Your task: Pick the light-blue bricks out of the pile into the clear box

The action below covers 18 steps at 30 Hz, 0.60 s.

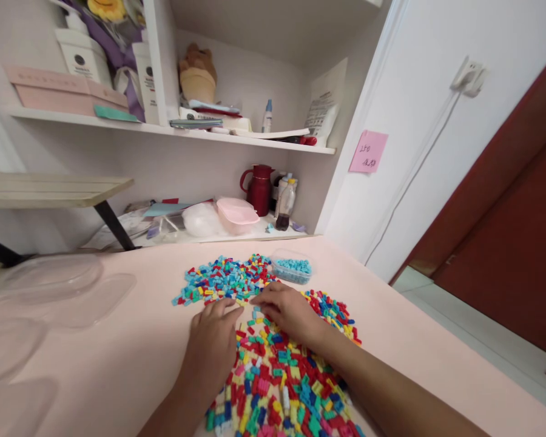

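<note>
Plastic bricks [284, 388] in many colors lie heaped on the pink tabletop [404, 364], the widest spread nearest the person, with smaller heaps beyond and to the right. The left hand [213, 340] and right hand [289, 309] meet them between the near and far heaps, fingertips close together. Both have loosely curled fingers (whether either pinches a brick, I cannot tell). Just beside the far heap sits a clear tub [292, 267] of light blue pieces. Clear plastic containers [54, 276] lie at the left. Behind, under a shelf [200, 135], stand a pink basin [238, 213], a dark red jug [259, 191] and a yellow-capped bottle [286, 206].
</note>
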### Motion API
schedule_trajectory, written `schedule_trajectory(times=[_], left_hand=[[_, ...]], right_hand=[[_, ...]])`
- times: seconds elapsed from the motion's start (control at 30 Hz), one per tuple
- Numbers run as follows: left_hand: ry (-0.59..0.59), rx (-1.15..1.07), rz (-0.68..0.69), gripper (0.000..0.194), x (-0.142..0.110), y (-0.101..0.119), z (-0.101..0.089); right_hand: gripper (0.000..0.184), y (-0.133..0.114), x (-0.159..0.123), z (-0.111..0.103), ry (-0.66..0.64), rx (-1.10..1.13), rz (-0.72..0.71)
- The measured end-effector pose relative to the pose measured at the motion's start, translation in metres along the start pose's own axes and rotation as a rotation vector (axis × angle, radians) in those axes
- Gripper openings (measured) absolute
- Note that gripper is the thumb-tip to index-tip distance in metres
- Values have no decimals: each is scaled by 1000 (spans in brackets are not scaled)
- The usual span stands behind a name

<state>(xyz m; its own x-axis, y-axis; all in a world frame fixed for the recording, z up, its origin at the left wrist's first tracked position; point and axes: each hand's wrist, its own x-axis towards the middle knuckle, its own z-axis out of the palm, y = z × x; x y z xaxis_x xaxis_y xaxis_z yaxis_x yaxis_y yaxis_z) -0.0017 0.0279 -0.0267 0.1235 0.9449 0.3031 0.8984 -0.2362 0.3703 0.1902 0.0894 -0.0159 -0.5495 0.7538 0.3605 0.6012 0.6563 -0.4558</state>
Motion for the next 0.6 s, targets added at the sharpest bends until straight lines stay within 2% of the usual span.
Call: schedule_trajectory(times=[0.2, 0.4, 0.5, 0.6], left_hand=[[-17, 5, -8, 47, 1, 1, -1], [-4, 13, -5, 47, 1, 1, -4], [13, 1, -11, 46, 2, 0, -4], [20, -14, -12, 45, 2, -1, -3]], right_hand=[[32, -2, 0, -4, -61, -163, -7], [23, -8, 2, -9, -64, -129, 45], [17, -10, 2, -17, 13, -107, 50], [14, -3, 2, -36, 184, -103, 59]])
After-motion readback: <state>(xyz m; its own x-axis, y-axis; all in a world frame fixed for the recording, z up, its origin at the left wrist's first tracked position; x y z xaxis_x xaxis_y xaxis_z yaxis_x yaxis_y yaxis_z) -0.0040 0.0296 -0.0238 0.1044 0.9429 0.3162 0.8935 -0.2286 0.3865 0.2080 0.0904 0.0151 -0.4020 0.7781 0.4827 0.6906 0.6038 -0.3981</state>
